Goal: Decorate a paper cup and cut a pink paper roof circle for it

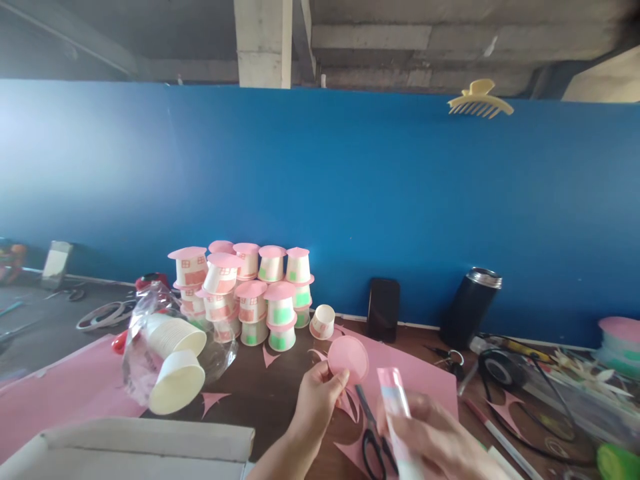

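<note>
A round pink paper disc [349, 360] is pinched between the thumb and fingers of my left hand [320, 393], above the table. My right hand [425, 427], partly blurred, grips a white tube [400, 407] with a pink end, held upright close to the disc. Scissors [373, 447] with black handles lie below and between my hands, on pink paper scraps. Behind my left hand, a single small paper cup [325, 321] lies tilted. Paper cups [253, 307] with pink disc tops and drawn windows are stacked to its left.
Plain paper cups [177, 380] lie in a clear plastic bag at left. A white box [145, 440] sits at the front left. Against the blue partition [325, 180] lean a phone [383, 310] and a black bottle [470, 307]. Cables [500, 373] and pens clutter the right.
</note>
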`<state>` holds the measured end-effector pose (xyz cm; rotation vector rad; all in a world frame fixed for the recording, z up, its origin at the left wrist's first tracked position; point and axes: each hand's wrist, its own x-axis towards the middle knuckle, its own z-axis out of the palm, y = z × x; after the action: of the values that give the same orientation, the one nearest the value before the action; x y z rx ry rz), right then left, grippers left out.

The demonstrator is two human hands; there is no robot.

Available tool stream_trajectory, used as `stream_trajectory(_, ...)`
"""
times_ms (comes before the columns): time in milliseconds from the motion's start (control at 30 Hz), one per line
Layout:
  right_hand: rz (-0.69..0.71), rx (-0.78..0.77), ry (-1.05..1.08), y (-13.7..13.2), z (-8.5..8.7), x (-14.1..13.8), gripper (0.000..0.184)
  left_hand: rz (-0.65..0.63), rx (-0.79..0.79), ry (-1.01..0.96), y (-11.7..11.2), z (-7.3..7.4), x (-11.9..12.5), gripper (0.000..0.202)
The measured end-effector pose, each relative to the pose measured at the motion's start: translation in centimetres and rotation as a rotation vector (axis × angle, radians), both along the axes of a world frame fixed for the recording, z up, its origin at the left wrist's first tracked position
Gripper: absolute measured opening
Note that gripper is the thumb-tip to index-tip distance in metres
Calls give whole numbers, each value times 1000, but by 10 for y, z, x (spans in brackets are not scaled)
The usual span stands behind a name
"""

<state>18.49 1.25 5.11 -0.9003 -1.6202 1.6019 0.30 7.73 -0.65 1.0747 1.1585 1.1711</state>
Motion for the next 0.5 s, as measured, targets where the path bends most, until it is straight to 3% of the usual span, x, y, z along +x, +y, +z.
stream_trajectory(100,-275,-215,-11,15,0,-11,39,17,-25,49,1,4,-3,24)
stream_trajectory(200,-482,-277,17,19,-7,-15,45,-19,-48,84,3,6,-6,22)
stream_trajectory(500,-523,-240,23,25,-20,-12,38,-276,-22,116,1,12,-12,36)
